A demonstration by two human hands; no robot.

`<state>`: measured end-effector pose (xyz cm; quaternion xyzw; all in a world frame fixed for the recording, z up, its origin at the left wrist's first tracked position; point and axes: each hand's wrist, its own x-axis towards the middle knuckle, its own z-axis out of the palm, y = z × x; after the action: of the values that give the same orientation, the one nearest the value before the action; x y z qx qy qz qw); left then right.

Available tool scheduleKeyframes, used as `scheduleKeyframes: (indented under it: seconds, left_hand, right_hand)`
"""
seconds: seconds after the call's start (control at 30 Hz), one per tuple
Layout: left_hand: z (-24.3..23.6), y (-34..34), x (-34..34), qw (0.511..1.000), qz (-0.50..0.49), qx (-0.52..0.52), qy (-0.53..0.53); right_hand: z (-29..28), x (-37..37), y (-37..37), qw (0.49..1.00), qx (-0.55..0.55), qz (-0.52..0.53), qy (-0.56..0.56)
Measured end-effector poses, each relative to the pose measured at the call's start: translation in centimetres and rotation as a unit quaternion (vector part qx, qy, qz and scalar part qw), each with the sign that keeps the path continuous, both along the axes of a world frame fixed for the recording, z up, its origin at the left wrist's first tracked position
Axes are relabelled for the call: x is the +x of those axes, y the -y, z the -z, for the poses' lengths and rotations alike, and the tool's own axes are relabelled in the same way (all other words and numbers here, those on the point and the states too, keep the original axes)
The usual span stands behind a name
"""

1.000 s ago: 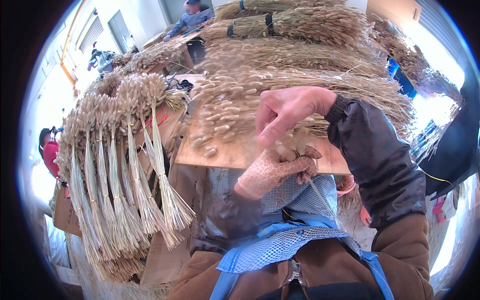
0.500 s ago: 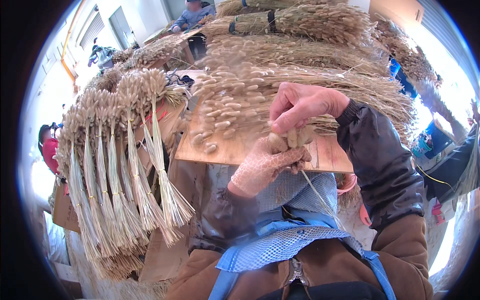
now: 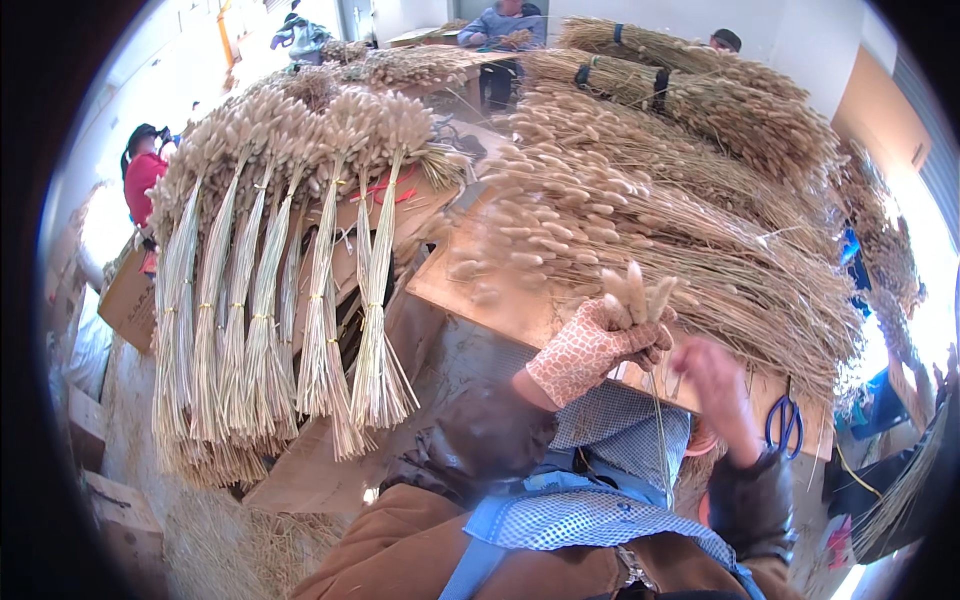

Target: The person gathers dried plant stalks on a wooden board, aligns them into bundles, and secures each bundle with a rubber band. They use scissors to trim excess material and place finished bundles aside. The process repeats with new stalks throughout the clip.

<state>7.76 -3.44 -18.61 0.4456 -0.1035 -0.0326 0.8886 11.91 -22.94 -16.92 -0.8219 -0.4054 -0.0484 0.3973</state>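
My left hand (image 3: 588, 352), in a patterned glove, is closed around a small bunch of bunny-tail grass (image 3: 637, 295). The fluffy heads stand up above the fist, and thin stems (image 3: 660, 440) hang down below it over my apron. My right hand (image 3: 718, 388) is just to the right of the bunch, apart from it and smeared by motion. Its fingers are too blurred to tell whether they hold anything. Beyond both hands, a thick layer of loose bunny-tail grass (image 3: 690, 240) lies across the wooden board (image 3: 455, 265), heads toward the left.
Scissors with dark blue handles (image 3: 785, 425) lie at the board's right front edge. Several tied grass bundles (image 3: 325, 290) hang in a row at the left. Strapped bundles (image 3: 700, 85) are stacked at the back. A person in blue (image 3: 500, 28) sits at the far table.
My right hand has dropped away from the bunch, down and to the right. The left hand keeps its hold. The view has turned left, and the scissors now show.
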Motion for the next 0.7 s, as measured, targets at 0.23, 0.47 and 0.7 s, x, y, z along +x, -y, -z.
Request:
scheduleKeyframes:
  seconds: [0.23, 0.47, 0.7]
  left_hand:
    - [0.6, 1.3, 0.7, 0.999, 0.012, 0.02, -0.032]
    - [2.3, 3.4, 1.9, 0.983, -0.058, 0.173, 0.018]
    - [3.8, 6.3, 1.6, 0.992, -0.05, -0.078, -0.082]
  right_hand:
    - [5.7, -4.4, 2.4, 0.97, 0.078, 0.008, -0.23]
    - [5.5, -3.6, 1.5, 0.991, 0.058, 0.054, -0.106]
    - [8.3, -3.9, 1.4, 0.99, -0.013, 0.068, 0.122]
